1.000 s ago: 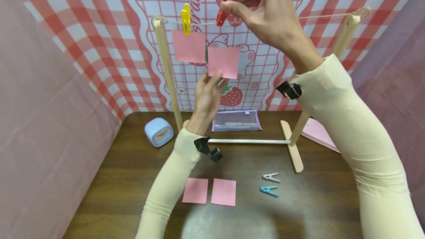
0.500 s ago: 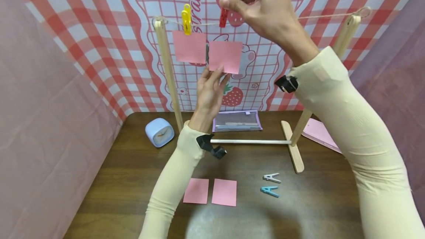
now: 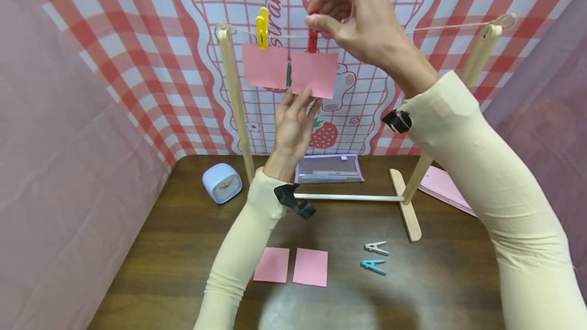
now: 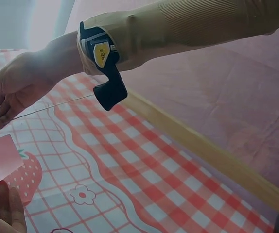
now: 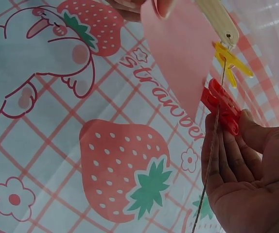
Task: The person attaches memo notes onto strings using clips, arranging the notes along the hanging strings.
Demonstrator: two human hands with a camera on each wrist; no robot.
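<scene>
My right hand pinches a red clothespin at the string. Below it, my left hand holds a pink paper square by its lower edge, between thumb and fingers. The paper's top edge is right at the clothespin's jaws; the right wrist view shows the red clothespin at the paper's edge with the string running past it. To the left, a yellow clothespin on the string holds another pink paper square. In the left wrist view the held paper shows at the left border.
Two pink paper squares lie on the wooden table, with a white clothespin and a blue clothespin to their right. Wooden posts carry the string. A blue clock, a mesh pouch and a pink case stand behind.
The left hand has raised the pink paper toward the string. My right hand has brought the red clothespin down to the paper's top edge.
</scene>
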